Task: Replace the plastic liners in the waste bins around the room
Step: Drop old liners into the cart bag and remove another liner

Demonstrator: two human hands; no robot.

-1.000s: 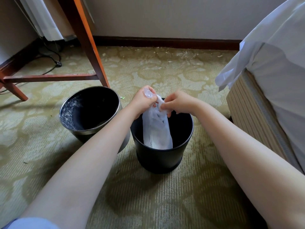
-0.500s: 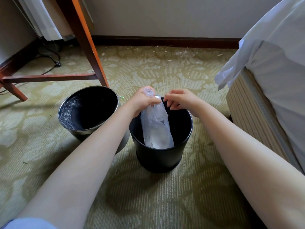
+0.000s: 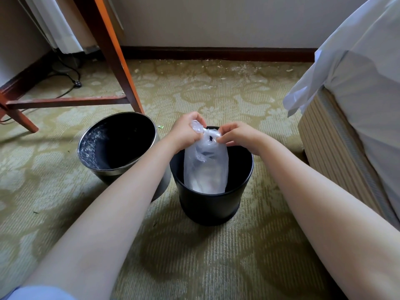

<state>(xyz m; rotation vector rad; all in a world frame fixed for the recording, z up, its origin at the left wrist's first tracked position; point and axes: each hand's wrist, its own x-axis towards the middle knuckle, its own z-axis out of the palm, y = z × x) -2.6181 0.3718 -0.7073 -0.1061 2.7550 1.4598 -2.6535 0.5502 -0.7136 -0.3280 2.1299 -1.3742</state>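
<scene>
A small black waste bin stands upright on the carpet in front of me. A clear plastic liner hangs down into it, still narrow and bunched. My left hand grips the liner's crumpled top above the bin's far left rim. My right hand pinches the liner's top edge from the right, and a small gap shows between the two layers. A second, larger bin with a metal rim stands to the left, tilted toward me, dark inside and with no liner visible.
A wooden table leg and crossbar rise behind the larger bin. A black cable lies on the floor at the far left. The bed, with its white sheet, fills the right side. Patterned carpet lies around the bins.
My right hand, which had let go half a second ago, has come back and pinches the liner's top. The liner's mouth has started to part.
</scene>
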